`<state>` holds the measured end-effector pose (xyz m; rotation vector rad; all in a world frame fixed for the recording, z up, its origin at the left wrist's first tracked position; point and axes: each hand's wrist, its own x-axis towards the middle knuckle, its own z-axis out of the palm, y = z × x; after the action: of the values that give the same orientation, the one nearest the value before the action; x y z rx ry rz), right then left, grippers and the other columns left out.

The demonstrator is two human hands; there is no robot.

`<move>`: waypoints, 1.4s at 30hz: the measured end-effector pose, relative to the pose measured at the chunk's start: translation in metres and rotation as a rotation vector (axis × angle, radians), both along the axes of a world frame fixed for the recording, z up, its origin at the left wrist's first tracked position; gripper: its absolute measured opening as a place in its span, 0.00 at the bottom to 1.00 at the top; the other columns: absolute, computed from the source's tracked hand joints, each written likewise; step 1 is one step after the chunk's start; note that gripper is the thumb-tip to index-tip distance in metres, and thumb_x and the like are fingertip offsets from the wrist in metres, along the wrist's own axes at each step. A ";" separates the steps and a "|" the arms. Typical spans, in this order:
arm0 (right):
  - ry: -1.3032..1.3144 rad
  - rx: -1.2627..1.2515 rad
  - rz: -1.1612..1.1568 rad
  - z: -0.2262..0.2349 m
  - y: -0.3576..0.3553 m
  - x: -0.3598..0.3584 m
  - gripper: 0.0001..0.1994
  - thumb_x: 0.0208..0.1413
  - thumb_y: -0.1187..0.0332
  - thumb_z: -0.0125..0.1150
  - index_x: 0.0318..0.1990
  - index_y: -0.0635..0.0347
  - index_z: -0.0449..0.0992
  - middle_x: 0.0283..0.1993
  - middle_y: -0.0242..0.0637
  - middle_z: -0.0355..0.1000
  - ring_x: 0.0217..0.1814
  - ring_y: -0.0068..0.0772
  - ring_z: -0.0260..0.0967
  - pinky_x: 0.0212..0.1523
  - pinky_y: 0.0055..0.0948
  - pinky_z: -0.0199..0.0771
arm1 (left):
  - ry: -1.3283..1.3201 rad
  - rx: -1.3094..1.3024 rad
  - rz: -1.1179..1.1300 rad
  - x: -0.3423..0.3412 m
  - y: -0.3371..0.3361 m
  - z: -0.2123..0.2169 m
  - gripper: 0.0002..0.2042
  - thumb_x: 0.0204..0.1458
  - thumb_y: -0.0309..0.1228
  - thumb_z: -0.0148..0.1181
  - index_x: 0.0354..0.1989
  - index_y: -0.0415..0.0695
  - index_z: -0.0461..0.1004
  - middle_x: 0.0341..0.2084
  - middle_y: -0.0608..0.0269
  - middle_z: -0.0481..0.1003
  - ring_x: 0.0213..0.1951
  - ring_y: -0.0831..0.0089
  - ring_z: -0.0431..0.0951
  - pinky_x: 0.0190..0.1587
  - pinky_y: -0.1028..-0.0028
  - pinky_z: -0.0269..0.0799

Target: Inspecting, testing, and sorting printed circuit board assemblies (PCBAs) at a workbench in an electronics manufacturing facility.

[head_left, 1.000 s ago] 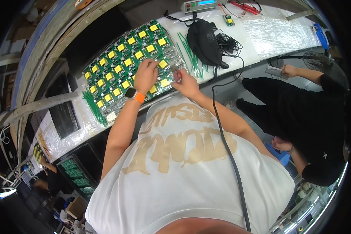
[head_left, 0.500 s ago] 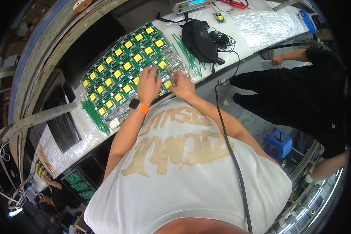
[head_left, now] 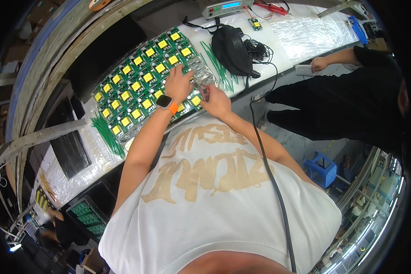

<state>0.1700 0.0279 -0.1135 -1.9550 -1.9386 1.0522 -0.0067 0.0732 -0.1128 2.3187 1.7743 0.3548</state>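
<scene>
I see my left hand [head_left: 178, 83] spread flat, fingers open, pressing on the tray of green circuit boards [head_left: 137, 86] with yellow parts. My right hand [head_left: 216, 101] sits just beside it, pinched around a small red-handled tool [head_left: 206, 92] at the tray's near corner, touching the board [head_left: 195, 100] there. I judge most boards beyond my left hand look alike, so I cannot tell how many are finished. Green strips [head_left: 106, 132] lie off to its left.
</scene>
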 end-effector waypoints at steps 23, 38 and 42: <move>0.496 -0.014 -0.327 -0.018 0.043 0.039 0.20 0.42 0.65 0.63 0.43 0.63 0.70 0.33 0.37 0.72 0.34 0.34 0.71 0.39 0.30 0.70 | -0.038 0.017 -0.002 -0.010 -0.009 -0.009 0.24 0.44 0.30 0.64 0.53 0.56 0.74 0.58 0.56 0.63 0.57 0.53 0.65 0.56 0.62 0.69; 0.238 0.141 -0.255 -0.031 0.085 0.007 0.19 0.40 0.65 0.65 0.42 0.56 0.69 0.33 0.34 0.73 0.33 0.40 0.72 0.39 0.36 0.71 | -0.077 0.165 0.083 0.001 -0.013 -0.013 0.25 0.37 0.26 0.63 0.49 0.56 0.75 0.57 0.54 0.65 0.55 0.53 0.66 0.50 0.61 0.74; 0.313 0.125 -0.313 -0.041 0.086 0.008 0.19 0.41 0.64 0.66 0.42 0.55 0.68 0.33 0.33 0.74 0.32 0.41 0.72 0.39 0.36 0.71 | -0.086 0.193 0.109 0.002 -0.012 -0.015 0.25 0.37 0.26 0.63 0.49 0.55 0.75 0.56 0.55 0.65 0.55 0.53 0.67 0.50 0.61 0.74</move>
<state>0.1779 0.1142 -0.1544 -1.8211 -1.4446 1.0466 -0.0042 0.0615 -0.1283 2.2955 1.9048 0.6611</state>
